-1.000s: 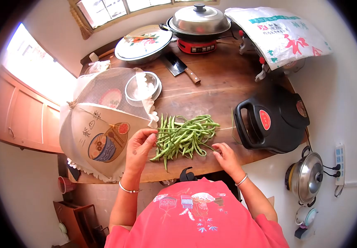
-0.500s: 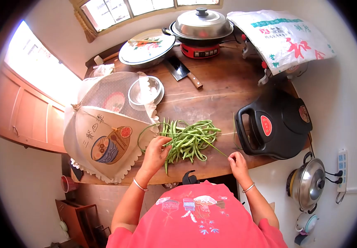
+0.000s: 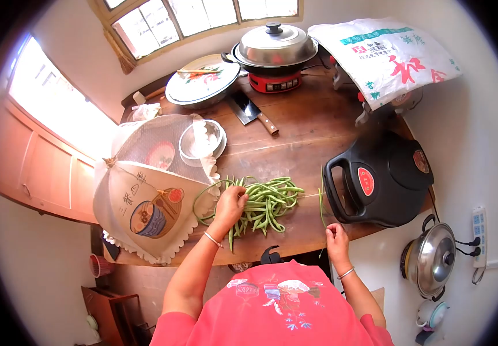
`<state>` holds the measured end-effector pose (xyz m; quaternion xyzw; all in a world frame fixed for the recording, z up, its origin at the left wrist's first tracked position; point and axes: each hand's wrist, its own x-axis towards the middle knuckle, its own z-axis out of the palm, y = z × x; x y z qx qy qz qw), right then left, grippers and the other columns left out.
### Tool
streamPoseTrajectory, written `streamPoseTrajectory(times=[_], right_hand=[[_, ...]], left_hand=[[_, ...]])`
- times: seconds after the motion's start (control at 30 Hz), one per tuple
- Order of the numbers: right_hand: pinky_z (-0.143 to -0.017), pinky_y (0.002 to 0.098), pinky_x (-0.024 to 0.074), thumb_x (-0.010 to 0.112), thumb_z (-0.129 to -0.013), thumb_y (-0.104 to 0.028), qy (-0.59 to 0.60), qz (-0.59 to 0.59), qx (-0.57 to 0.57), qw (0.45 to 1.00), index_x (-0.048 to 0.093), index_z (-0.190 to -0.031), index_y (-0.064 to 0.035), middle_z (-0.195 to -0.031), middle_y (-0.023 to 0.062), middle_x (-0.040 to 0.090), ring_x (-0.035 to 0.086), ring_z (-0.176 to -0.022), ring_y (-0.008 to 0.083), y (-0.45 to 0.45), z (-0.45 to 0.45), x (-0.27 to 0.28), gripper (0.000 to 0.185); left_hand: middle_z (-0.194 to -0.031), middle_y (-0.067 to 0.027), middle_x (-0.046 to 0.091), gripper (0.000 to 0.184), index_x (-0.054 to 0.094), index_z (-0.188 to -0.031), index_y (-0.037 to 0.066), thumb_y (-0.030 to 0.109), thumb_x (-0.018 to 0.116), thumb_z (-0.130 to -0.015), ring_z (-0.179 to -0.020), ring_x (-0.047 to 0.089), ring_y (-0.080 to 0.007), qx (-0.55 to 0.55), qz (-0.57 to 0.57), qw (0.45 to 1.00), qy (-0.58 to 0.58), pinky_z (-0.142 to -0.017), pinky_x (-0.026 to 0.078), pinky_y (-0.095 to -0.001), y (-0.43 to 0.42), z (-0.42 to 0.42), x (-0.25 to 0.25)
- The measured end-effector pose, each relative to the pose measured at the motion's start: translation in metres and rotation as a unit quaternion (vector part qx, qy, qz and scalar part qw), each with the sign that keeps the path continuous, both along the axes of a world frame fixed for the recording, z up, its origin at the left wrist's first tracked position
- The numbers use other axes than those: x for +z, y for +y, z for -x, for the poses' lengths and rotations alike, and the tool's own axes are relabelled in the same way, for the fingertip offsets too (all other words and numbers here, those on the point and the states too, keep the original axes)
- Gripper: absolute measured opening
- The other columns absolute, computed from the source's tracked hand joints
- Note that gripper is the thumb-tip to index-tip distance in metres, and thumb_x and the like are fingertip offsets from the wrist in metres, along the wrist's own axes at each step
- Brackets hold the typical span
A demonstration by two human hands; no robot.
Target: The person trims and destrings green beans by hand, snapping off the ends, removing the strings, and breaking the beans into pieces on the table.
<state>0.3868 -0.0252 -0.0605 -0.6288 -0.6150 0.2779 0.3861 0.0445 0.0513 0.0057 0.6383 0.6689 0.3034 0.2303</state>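
Tabletop [image 3: 301,153]: supports the green bean pile [image 3: 273,203], mostly between the 2 hands. Left hand [image 3: 233,203]: nearer, over the pile's left side, fingers bent; grip cannot be told. Right hand [image 3: 336,237]: pinches 1 loose bean [image 3: 322,206], long axis pointing away from the torso.

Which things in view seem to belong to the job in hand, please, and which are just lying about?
Belonging to the job, it seems:
piled green beans, with the left hand at them
long bean in the right hand

Apparently just lying about:
cleaver
black appliance
food cover
lidded pan on the red cooker
printed white sack
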Motion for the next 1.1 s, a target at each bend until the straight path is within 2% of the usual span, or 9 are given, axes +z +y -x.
streamPoseTrajectory(times=[0.1, 0.17, 0.33, 0.47, 0.53, 0.67, 0.77, 0.93, 1.1], right_hand=[[-0.065, 0.0295, 0.0488, 0.058, -0.089, -0.003, 0.043, 0.032, 0.022, 0.998, 0.058, -0.098, 0.0007, -0.082, 0.0095, 0.06, 0.06, -0.069, 0.0177, 0.011, 0.009, 0.001, 0.01], [-0.065, 0.0279, 0.0491, 0.057, -0.09, -0.002, 0.073, 0.061, 0.038, 0.995, 0.058, -0.1, 0.0009, -0.086, 0.009, 0.061, 0.06, -0.069, 0.0157, 0.018, 0.018, 0.007, 0.011], [-0.07, 0.0269, 0.0508, 0.057, -0.091, -0.001, 0.12, -0.007, 0.142, 0.983, 0.058, -0.111, 0.0015, -0.103, 0.0103, 0.059, 0.062, -0.077, 0.0152, 0.033, 0.048, 0.064, 0.021], [-0.073, 0.029, 0.0511, 0.058, -0.091, -0.003, 0.117, -0.077, 0.215, 0.967, 0.058, -0.114, 0.0009, -0.105, 0.0111, 0.06, 0.063, -0.084, 0.0189, 0.046, 0.078, 0.138, 0.023], [-0.079, 0.0383, 0.0507, 0.061, -0.09, -0.007, 0.072, -0.163, 0.252, 0.951, 0.058, -0.116, -0.0017, -0.103, 0.0166, 0.062, 0.062, -0.09, 0.0325, 0.055, 0.093, 0.168, 0.027], [-0.075, 0.0425, 0.0487, 0.058, -0.091, -0.008, 0.026, -0.209, 0.307, 0.928, 0.058, -0.108, -0.0004, -0.098, 0.0175, 0.061, 0.06, -0.088, 0.0367, 0.067, 0.103, 0.183, 0.019], [-0.077, 0.0405, 0.0479, 0.058, -0.092, -0.008, 0.007, -0.151, 0.325, 0.934, 0.059, -0.104, 0.0019, -0.095, 0.0184, 0.062, 0.06, -0.091, 0.0363, 0.067, 0.102, 0.19, 0.016], [-0.075, 0.0435, 0.0484, 0.055, -0.091, -0.007, 0.022, -0.151, 0.337, 0.929, 0.056, -0.102, 0.002, -0.094, 0.0185, 0.06, 0.06, -0.087, 0.0373, 0.065, 0.101, 0.188, 0.014], [-0.077, 0.0423, 0.0486, 0.058, -0.087, -0.008, -0.078, -0.179, 0.332, 0.923, 0.055, -0.096, 0.0008, -0.092, 0.0172, 0.06, 0.06, -0.089, 0.035, 0.065, 0.097, 0.188, 0.012]], left_hand=[[-0.087, -0.0096, 0.066, 0.021, 0.063, -0.102, -0.003, 0.012, 0.065, -0.088, -0.082, 0.061, -0.0147, -0.005, 0.076, 0.982, -0.175, -0.075, 0.049, -0.0288, 0.006, 0.02, 0.015], [-0.087, -0.0065, 0.064, 0.02, 0.062, -0.103, -0.003, 0.012, 0.065, -0.089, -0.082, 0.058, -0.0119, -0.019, 0.057, 0.977, -0.203, -0.075, 0.048, -0.0269, 0.001, 0.022, 0.024], [-0.093, -0.0011, 0.061, 0.02, 0.061, -0.108, 0.0, 0.013, 0.063, -0.093, -0.084, 0.054, -0.0076, -0.069, 0.031, 0.944, -0.322, -0.075, 0.045, -0.023, -0.021, 0.01, 0.069], [-0.094, -0.002, 0.058, 0.018, 0.061, -0.106, 0.0, 0.009, 0.063, -0.091, -0.082, 0.054, -0.0091, -0.119, -0.005, 0.954, -0.276, -0.073, 0.045, -0.0237, -0.036, -0.008, 0.095], [-0.095, -0.0025, 0.057, 0.017, 0.061, -0.106, -0.001, 0.008, 0.063, -0.092, -0.085, 0.054, -0.009, -0.139, -0.003, 0.957, -0.255, -0.074, 0.045, -0.0233, -0.039, -0.013, 0.099], [-0.097, -0.0039, 0.056, 0.016, 0.06, -0.106, -0.003, 0.005, 0.062, -0.092, -0.086, 0.054, -0.01, -0.175, 0.005, 0.961, -0.215, -0.075, 0.045, -0.024, -0.045, -0.021, 0.112], [-0.096, -0.0035, 0.056, 0.016, 0.06, -0.105, -0.003, 0.006, 0.062, -0.092, -0.085, 0.053, -0.0097, -0.183, 0.018, 0.962, -0.204, -0.074, 0.045, -0.0239, -0.046, -0.021, 0.12], [-0.093, -0.0033, 0.056, 0.017, 0.06, -0.103, -0.003, 0.007, 0.065, -0.091, -0.082, 0.052, -0.0083, -0.193, 0.015, 0.96, -0.202, -0.072, 0.044, -0.0228, -0.045, -0.019, 0.125], [-0.089, -0.002, 0.055, 0.018, 0.061, -0.103, -0.002, 0.009, 0.066, -0.09, -0.08, 0.051, -0.0083, -0.217, 0.002, 0.962, -0.164, -0.069, 0.043, -0.0237, -0.044, -0.022, 0.137]])
